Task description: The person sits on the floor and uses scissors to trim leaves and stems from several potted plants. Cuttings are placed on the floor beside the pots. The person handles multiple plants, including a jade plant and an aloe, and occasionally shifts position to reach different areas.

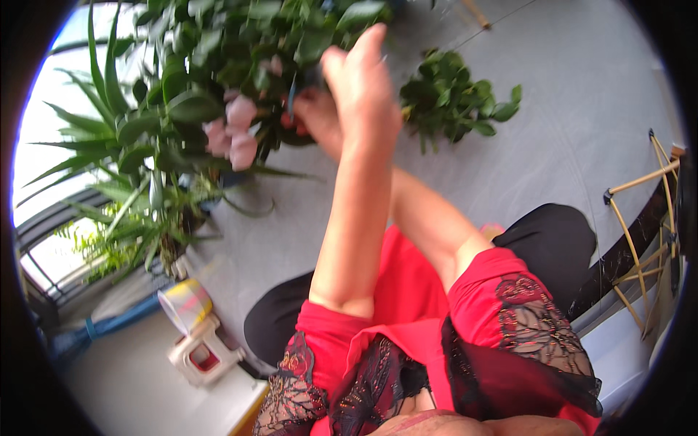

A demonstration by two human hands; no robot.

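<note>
My left hand (362, 73) is raised in front of the leafy potted plants (218, 60), blurred, with thumb and fingers apart and nothing visible between them. My right forearm crosses behind the left one. Low among the leaves, my right hand (322, 117) is partly hidden by the left arm; its fingers curl around a thin blue-handled tool (292, 98), whose kind is too blurred to tell. Pink flowers (240, 128) hang to the left of that hand. To the right of my left wrist, a heap of leafy green cuttings (458, 95) lies on the grey floor (545, 147).
Spiky aloe-like plants (98, 125) stand by the window on the left. A roll of tape (185, 305) and a beige plastic object (204, 351) rest on a white surface near my left knee. A folding frame with tan poles (643, 180) stands at the right.
</note>
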